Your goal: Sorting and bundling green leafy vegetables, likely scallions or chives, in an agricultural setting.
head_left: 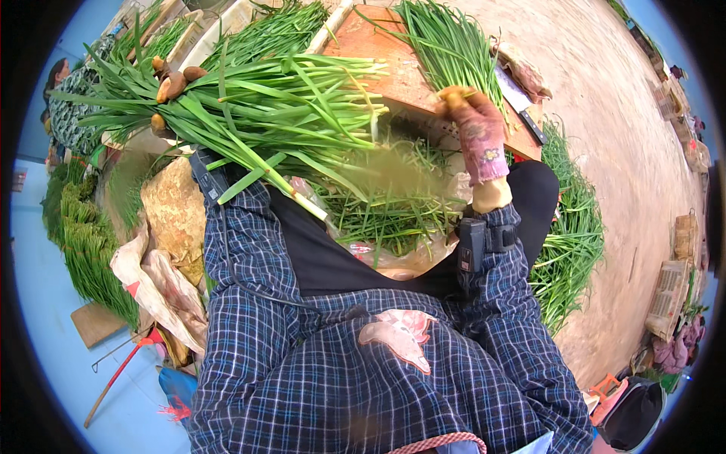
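Observation:
My left hand (171, 87) is wrapped round a thick bunch of garlic chives (280, 110), its brown-stained fingers showing over the leaves. The pale stem ends point right, and a few loose stalks hang down toward my lap. To the right, my right hand (478, 129), in a pinkish patterned glove, is raised with its fingers curled together. Its fingertips are slightly blurred, and whatever they may hold cannot be made out. Just beyond it, another pile of chives (446, 45) lies on a reddish-brown board (363, 38). A knife (532, 127) with a black handle rests at the board's right edge.
Loose green trimmings (393, 204) lie in a plastic bag between my knees. More greens (567, 250) are heaped on the floor beside my right knee. Crates of greens (181, 41) stand far left, with green bundles (87, 227) on the left. Baskets (669, 299) line the right.

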{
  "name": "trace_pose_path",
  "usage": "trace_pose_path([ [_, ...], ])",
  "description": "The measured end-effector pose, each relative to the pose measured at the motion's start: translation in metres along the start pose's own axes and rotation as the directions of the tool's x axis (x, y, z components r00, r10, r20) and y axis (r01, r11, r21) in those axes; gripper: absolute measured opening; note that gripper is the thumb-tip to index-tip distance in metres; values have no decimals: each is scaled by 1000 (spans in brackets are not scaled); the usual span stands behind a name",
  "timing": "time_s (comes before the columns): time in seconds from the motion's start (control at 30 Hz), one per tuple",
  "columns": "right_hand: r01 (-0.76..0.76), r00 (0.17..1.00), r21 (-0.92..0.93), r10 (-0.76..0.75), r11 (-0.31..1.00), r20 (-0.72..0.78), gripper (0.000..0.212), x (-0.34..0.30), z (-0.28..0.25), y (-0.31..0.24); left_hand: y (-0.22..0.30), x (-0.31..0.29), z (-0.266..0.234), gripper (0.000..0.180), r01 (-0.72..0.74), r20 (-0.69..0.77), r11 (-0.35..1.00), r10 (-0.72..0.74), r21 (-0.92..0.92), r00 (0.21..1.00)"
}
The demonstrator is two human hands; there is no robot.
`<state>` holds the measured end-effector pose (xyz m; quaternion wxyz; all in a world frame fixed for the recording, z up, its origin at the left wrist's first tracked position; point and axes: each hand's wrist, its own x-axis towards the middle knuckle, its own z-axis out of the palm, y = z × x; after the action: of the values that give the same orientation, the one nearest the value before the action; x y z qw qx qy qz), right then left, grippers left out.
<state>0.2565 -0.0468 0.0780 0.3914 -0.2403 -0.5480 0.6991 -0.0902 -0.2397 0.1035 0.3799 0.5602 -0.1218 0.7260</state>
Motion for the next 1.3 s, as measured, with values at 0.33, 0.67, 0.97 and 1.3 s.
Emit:
trace_pose_path([
  [0.33, 509, 844, -616, -207, 600, 495, 30, 6, 66, 29, -12, -2, -5, 76, -119, -123, 988, 107, -100, 987],
  [0.67, -2, 1000, -261, 8, 965, 19, 8, -7, 28, 30, -3, 0, 5, 65, 9, -204, 998, 3, 61, 979],
  [0.97, 145, 896, -576, 139, 804, 421, 37, -7, 61, -1, -32, -4, 7, 56, -58, -445, 998, 65, 30, 893],
  [1.3, -59, 996, -241, 73, 969, 50, 18, 20, 43, 39, -44, 4, 3, 39, 116, -753, 991, -30, 62, 657],
])
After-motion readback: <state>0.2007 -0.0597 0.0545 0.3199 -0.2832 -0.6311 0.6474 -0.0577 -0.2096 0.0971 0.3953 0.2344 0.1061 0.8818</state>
